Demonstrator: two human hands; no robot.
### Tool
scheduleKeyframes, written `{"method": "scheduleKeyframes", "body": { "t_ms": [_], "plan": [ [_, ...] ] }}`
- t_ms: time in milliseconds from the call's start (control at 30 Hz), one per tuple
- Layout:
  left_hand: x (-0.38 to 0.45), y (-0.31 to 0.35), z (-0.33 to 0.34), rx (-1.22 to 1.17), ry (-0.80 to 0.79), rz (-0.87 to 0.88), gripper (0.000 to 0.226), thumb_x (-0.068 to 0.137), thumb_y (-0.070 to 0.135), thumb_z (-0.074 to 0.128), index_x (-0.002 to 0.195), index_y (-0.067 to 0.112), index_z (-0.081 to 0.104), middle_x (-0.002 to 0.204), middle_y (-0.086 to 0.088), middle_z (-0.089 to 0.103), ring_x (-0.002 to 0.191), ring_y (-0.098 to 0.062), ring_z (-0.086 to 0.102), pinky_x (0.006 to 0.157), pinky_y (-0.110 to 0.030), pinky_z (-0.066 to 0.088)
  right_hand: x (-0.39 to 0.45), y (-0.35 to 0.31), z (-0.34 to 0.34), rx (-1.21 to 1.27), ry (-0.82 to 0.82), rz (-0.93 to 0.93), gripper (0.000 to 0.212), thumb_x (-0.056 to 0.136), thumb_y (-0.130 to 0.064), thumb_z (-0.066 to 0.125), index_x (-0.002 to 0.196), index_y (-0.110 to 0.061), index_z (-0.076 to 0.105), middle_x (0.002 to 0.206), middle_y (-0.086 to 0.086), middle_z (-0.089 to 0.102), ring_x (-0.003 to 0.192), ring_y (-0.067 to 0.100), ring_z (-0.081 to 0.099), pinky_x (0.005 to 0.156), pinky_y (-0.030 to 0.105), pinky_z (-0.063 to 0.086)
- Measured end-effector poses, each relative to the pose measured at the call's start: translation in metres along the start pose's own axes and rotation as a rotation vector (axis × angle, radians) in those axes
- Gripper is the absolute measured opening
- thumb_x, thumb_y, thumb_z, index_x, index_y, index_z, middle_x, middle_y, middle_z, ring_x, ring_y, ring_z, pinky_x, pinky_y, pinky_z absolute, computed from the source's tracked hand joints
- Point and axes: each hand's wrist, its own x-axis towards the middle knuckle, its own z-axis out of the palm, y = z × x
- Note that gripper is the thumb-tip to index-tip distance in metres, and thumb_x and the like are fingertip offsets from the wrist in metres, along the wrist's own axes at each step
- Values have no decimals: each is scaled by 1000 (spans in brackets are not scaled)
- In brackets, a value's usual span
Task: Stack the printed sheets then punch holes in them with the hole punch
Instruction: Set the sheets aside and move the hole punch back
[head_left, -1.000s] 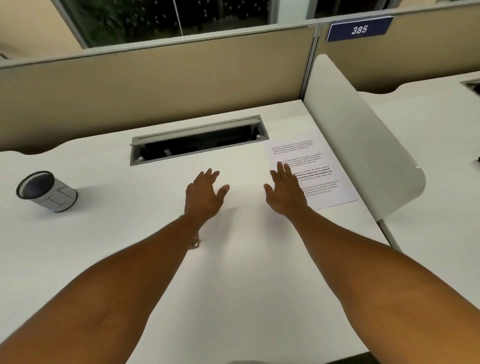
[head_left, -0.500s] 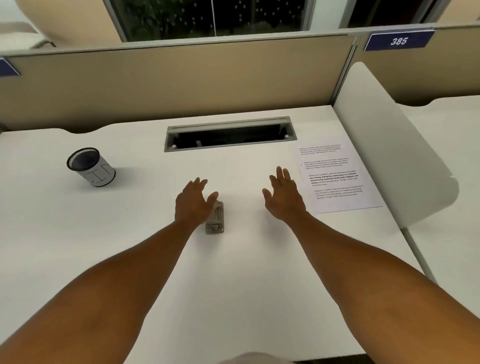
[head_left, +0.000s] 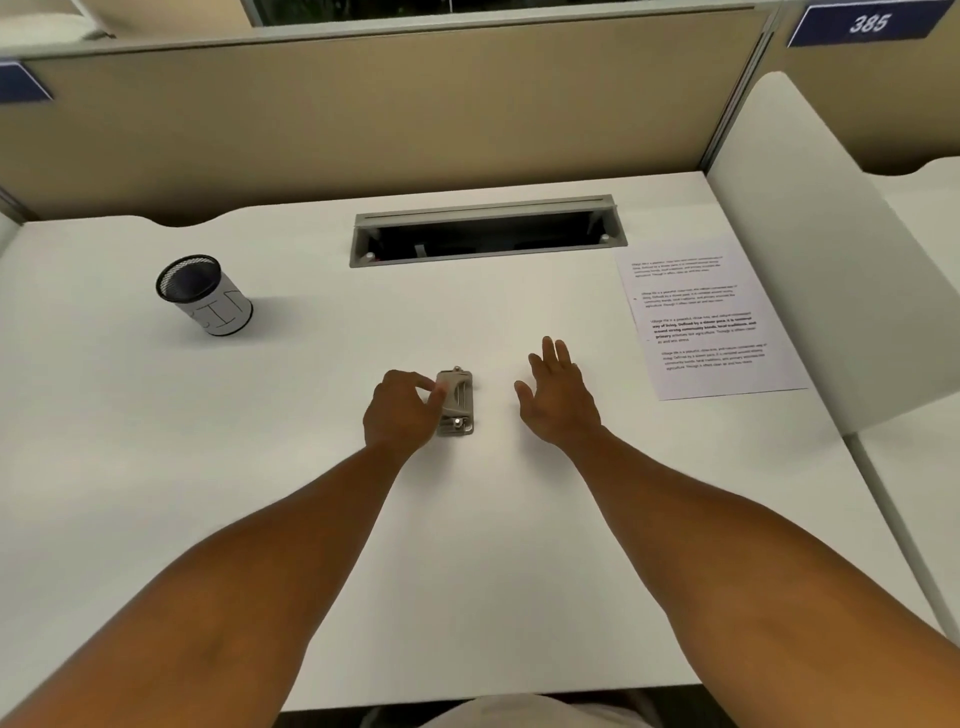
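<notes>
resting on the white desk (head_left: 208, 467) near its middle, the grey hole punch (head_left: 457, 402) lies flat with its long side running away from the person. left hand (head_left: 397, 413) sits just beside it on the left, fingers curled, thumb and forefinger touching the punch's left edge near the far end; whether they truly pinch it or only touch cannot be told. right hand (head_left: 558, 397) hovers or rests just right of the punch, apart from it, fingers straight and slightly spread, palm down, holding nothing. printed sheets (head_left: 706, 322) lie flat at the right side of the desk, well apart from the punch, near the white side divider (head_left: 831, 291); text blocks visible, too small to read. how many sheets are in the pile cannot be told. black mesh pen cup (head_left: 205, 293) with a white paper wrap stands upright at far left. open cable tray (head_left: 488, 231) is set into the desk at the far edge. beige partition (head_left: 363, 114) stands behind, with a blue plate (head_left: 867, 23) reading 385 at upper right.
</notes>
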Motion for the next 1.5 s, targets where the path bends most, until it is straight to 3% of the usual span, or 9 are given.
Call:
{"method": "scheduleKeyframes", "body": {
  "t_ms": [167,267,400,600,800,1033,1233,1500],
  "plan": [
    [-1,-2,8,-29,-67,-54,32,93,48,53,104,24,71,114,0,65,105,-22,63,82,-32,46,-2,-8,18,-17,-4,-19,52,101,-32,35,146,-6,31,163,11,7,151,25,0,121,42,12],
    [-1,-1,13,-102,-70,-110,34,94,45,52,88,17,70,92,0,70,89,-23,65,75,-33,48,-3,-14,28,-10,-14,-22,54,102,-33,34,148,-6,27,163,12,6,151,25,-1,121,42,9],
    [1,2,19,-234,-80,-195,37,92,45,53,71,17,63,70,6,63,73,-20,60,64,-30,43,-5,-21,40,1,-41,-13,56,102,-34,31,151,-7,22,163,11,3,151,24,-5,122,42,5],
    [3,-2,23,-337,-83,-250,39,89,47,57,79,11,68,70,7,65,68,-14,58,66,-30,45,-8,-27,54,-53,-47,17,60,103,-38,25,153,-7,16,163,12,-2,150,23,-10,122,45,-4],
    [2,-4,23,-352,-81,-267,39,89,48,56,63,20,59,63,10,61,60,-9,54,58,-27,39,-12,-32,71,-95,57,13,60,102,-38,24,152,-4,19,163,15,0,151,25,-6,122,46,-4],
    [6,-7,13,-383,-59,-255,39,91,49,53,78,15,65,75,6,67,70,-15,60,69,-31,48,-14,-32,76,-102,130,4,58,101,-35,25,151,-4,25,162,14,6,151,25,-1,122,44,-1],
    [15,-22,0,-378,19,-270,37,95,47,48,69,22,56,72,6,62,73,-20,58,74,-34,49,-16,-33,77,-120,163,4,57,101,-34,27,149,-4,29,162,15,10,151,27,4,122,45,2],
    [25,-49,-20,-301,161,-295,36,96,47,45,70,24,54,73,11,58,70,-16,54,59,-28,38,-13,-35,81,-129,146,55,58,101,-36,24,151,-6,24,163,13,7,151,25,1,122,44,1]
  ]
}}
